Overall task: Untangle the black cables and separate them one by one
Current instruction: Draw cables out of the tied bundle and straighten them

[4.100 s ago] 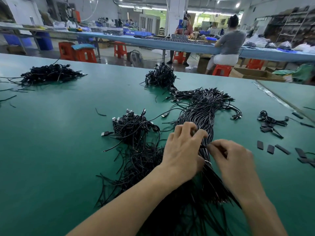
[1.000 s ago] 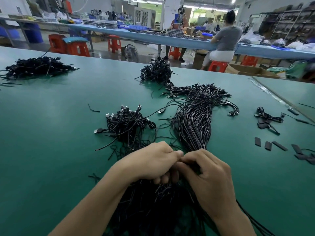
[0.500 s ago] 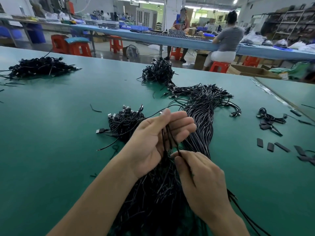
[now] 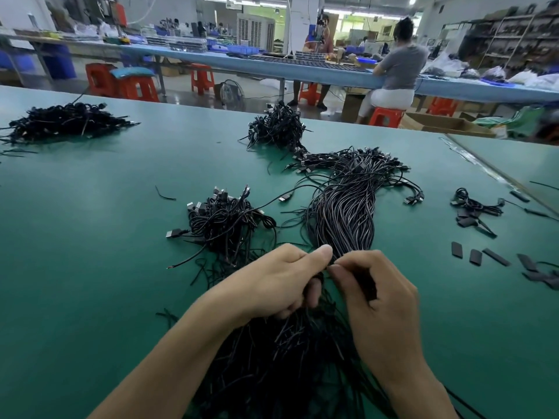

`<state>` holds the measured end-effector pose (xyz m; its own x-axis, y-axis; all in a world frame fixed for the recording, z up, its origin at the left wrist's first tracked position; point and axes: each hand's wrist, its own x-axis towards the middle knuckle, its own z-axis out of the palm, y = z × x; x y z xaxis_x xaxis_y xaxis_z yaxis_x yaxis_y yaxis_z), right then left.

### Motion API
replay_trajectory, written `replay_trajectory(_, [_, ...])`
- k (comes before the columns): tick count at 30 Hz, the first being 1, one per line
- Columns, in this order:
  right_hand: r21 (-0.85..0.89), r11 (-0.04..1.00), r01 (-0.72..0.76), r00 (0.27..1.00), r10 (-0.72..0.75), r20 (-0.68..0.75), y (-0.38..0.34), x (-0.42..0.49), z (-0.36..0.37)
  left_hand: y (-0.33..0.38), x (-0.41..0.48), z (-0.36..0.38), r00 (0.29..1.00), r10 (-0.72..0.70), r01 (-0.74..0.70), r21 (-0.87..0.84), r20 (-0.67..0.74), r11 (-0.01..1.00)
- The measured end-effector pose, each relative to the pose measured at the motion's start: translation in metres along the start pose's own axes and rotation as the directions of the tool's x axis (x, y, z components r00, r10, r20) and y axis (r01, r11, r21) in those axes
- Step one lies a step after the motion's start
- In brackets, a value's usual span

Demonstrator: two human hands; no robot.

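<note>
Red stools (image 4: 99, 77) and a seated person (image 4: 397, 68) beyond the green table (image 4: 75, 225).

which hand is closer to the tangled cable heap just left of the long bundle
Left. The left hand sits just right of the heap, nearer the person; the right hand is farther right, past the left.

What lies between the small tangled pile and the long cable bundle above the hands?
Head view: one loose cable, ending in a plug, crosses the gap between pile and bundle.
</note>
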<state>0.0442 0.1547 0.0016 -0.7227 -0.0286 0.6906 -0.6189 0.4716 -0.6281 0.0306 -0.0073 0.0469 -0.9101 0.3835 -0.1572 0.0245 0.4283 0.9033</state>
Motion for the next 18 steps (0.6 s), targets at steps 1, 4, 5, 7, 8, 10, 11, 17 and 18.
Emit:
replay_trajectory(1, [0.079, 0.996, -0.043, 0.999, 0.041, 0.020, -0.001, 0.001, 0.001, 0.001, -0.002, -0.001, 0.998, 0.027, -0.024, -0.068, 0.054, 0.997])
replay_trajectory(4, [0.298, 0.946, -0.127, 0.987, 0.092, 0.130, -0.005, 0.003, 0.000, 0.003, -0.005, -0.004, 0.978, 0.103, -0.052, -0.265, 0.180, 0.963])
replay_trajectory(5, [0.349, 0.926, -0.146, 0.983, 0.094, 0.160, -0.006, 0.003, -0.002, 0.003, -0.006, -0.005, 0.975, 0.105, -0.046, -0.290, 0.193, 0.956])
replay_trajectory(7, [0.393, 0.901, -0.185, 0.971, 0.106, 0.213, -0.007, 0.004, -0.004, 0.001, -0.005, -0.006, 0.978, 0.087, -0.029, -0.291, 0.187, 0.956])
replay_trajectory(8, [0.394, 0.896, -0.204, 0.966, 0.118, 0.232, -0.007, 0.005, -0.005, -0.001, -0.005, -0.006, 0.983, 0.074, -0.024, -0.277, 0.171, 0.961])
replay_trajectory(10, [0.398, 0.884, -0.244, 0.956, 0.150, 0.254, -0.005, 0.004, -0.006, -0.002, -0.002, -0.005, 0.992, 0.055, -0.024, -0.246, 0.118, 0.969])
replay_trajectory(11, [0.402, 0.878, -0.259, 0.952, 0.161, 0.262, -0.004, 0.004, -0.007, -0.003, 0.000, -0.004, 0.995, 0.049, -0.028, -0.232, 0.088, 0.972])
replay_trajectory(17, [0.295, 0.925, -0.241, 0.960, 0.182, 0.215, -0.004, 0.002, -0.001, -0.003, 0.006, 0.000, 0.999, 0.011, -0.017, -0.201, -0.032, 0.980])
replay_trajectory(18, [0.287, 0.928, -0.235, 0.963, 0.182, 0.200, -0.005, 0.001, 0.000, -0.004, 0.006, 0.001, 0.999, -0.001, -0.009, -0.205, -0.050, 0.979])
